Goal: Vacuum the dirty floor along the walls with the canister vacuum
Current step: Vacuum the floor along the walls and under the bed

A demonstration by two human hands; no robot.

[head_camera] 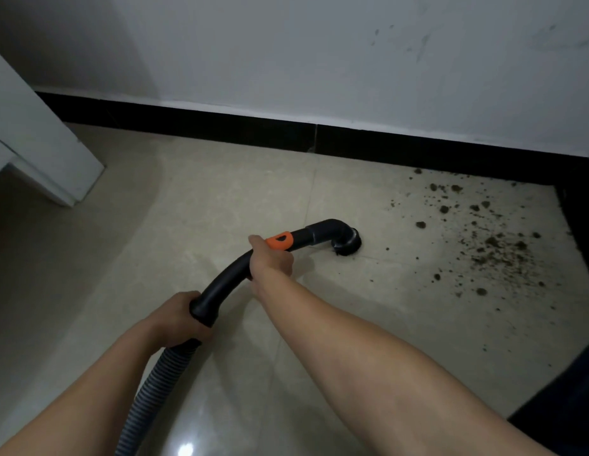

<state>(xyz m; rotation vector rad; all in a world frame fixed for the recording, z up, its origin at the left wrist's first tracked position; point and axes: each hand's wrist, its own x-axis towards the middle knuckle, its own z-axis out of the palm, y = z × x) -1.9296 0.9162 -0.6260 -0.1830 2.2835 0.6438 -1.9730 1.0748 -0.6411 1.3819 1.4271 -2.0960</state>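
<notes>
A black curved vacuum handle with an orange slider ends in a round brush nozzle that rests on the beige tiled floor. My right hand grips the handle just behind the orange slider. My left hand holds the lower end, where the grey ribbed hose joins. Brown dirt crumbs lie scattered on the tiles to the right of the nozzle, toward the corner. The canister itself is out of view.
A white wall with a black skirting board runs along the far side and turns at the right corner. A white furniture leg stands at the left. Bare tiles lie between it and the nozzle.
</notes>
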